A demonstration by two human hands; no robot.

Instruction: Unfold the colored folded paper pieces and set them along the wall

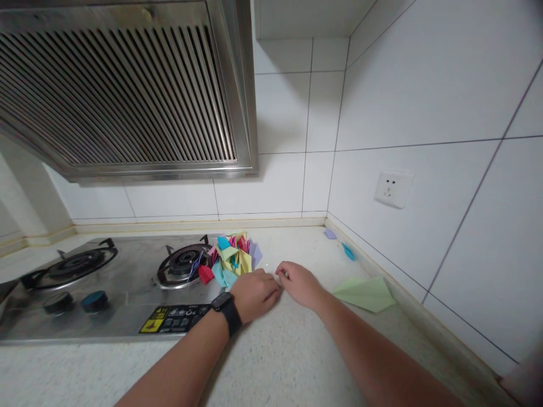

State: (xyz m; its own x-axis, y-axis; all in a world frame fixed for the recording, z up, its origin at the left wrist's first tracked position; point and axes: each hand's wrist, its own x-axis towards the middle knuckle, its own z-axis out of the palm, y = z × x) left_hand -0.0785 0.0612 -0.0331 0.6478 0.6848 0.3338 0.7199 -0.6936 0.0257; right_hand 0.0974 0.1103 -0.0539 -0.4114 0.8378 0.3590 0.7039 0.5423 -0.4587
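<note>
My left hand (254,294), with a black watch on its wrist, and my right hand (300,282) meet fingertip to fingertip on the speckled countertop (280,356). Both have their fingers curled together as in a pinch; whatever is between them is too small or hidden to name. Just behind the hands lies a heap of small folded coloured papers (231,257), spilling onto the stove's right edge. A light green folded paper plane (367,293) rests to the right of my right hand, near the wall.
A steel gas stove (106,282) with two burners fills the left. The range hood (127,90) hangs low above it. A blue paper piece (348,251) and a purple one (330,233) lie by the tiled wall, under a wall socket (392,188).
</note>
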